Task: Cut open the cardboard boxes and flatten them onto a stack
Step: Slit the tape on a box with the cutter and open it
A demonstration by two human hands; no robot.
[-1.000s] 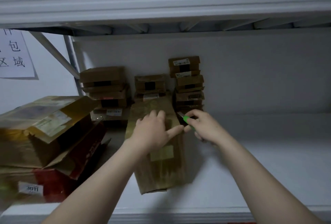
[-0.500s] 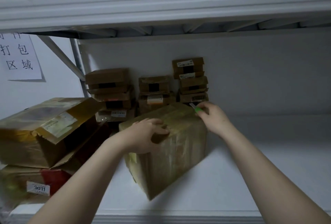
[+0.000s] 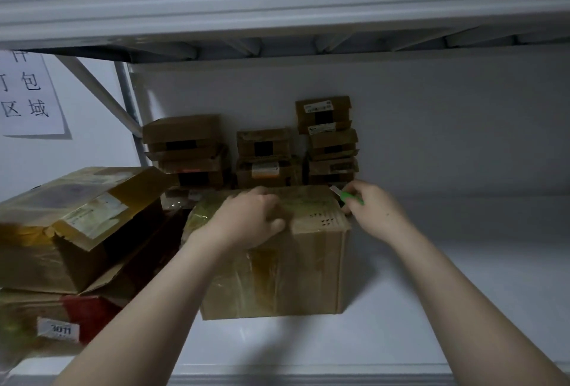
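The left hand (image 3: 246, 222) grips the near top edge of a brown tape-wrapped cardboard box (image 3: 277, 277), with fingers curled over the lid and the thumb at the edge. The box stands upright and closed on the white metal shelf (image 3: 431, 308), so none of its contents show. The right hand (image 3: 377, 213) is closed round a green-handled utility knife (image 3: 350, 199) at the box's far right top corner. Whether the blade touches the cardboard I cannot tell. Beyond both hands, three stacks of small brown cardboard boxes (image 3: 331, 142) stand against the back wall. Left of the left hand sits a large opened cardboard box (image 3: 71, 231) with taped flaps raised and a dark inside. It rests on a red and brown box (image 3: 58, 330) labelled 3011
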